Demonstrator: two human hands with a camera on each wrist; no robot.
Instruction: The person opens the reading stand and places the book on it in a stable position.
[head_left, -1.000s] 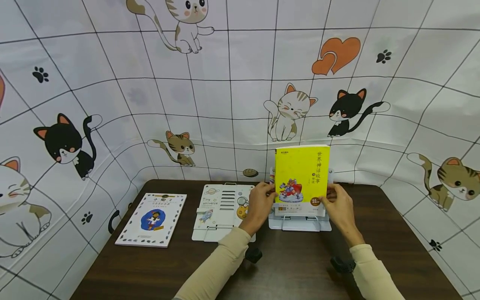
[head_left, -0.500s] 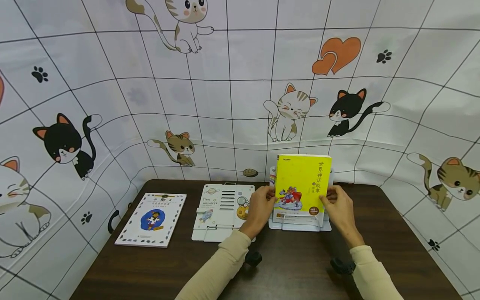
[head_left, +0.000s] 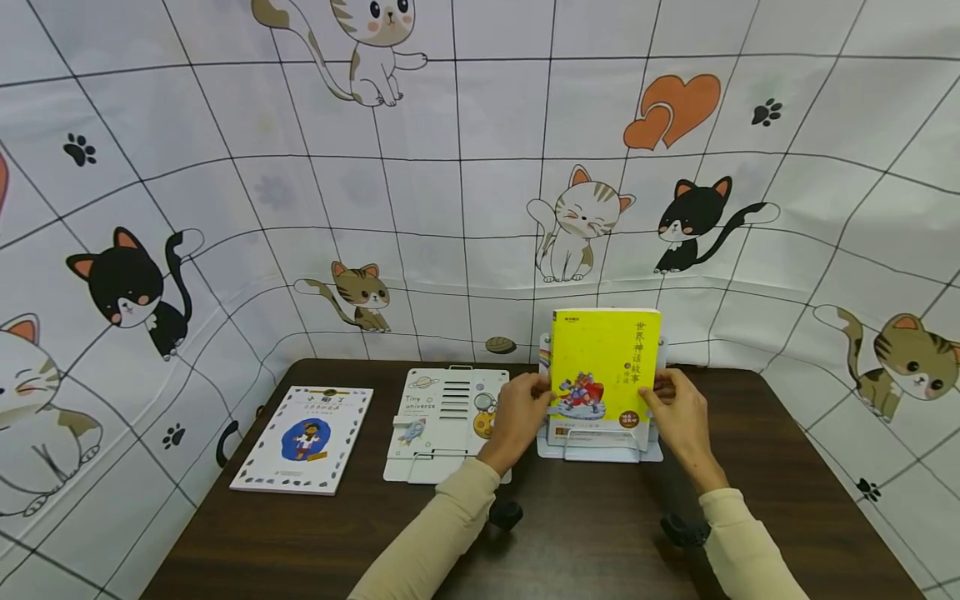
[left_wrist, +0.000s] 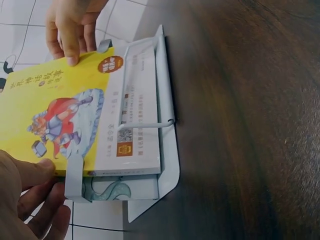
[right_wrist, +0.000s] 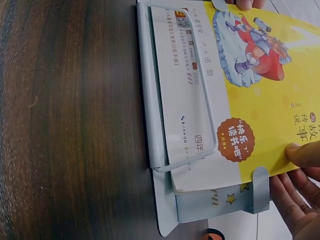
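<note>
A yellow book point(head_left: 606, 354) with a white lower band stands upright against a pale book stand point(head_left: 551, 452) on the right of the table. The stand's wire bar point(right_wrist: 202, 75) crosses the front of the book's lower band. By the book's left edge, my left hand point(head_left: 517, 421) grips it with the thumb on the cover. My right hand point(head_left: 681, 417) holds the opposite edge, thumb on the front and fingers behind. Small side clips point(left_wrist: 74, 177) of the stand overlap the cover's edges. The stand's back is mostly hidden behind the book.
A second, folded book stand point(head_left: 442, 421) printed "Tiny universe" lies left of my left hand. Farther left is a white book point(head_left: 306, 440) with a blue circle on its cover. A cat-patterned cloth point(head_left: 495, 200) rises behind the dark wooden table point(head_left: 577, 533).
Both hands have kept hold of the yellow book while it came down, and its lower band is now behind the stand's wire bar. Little differs over the last half second.
</note>
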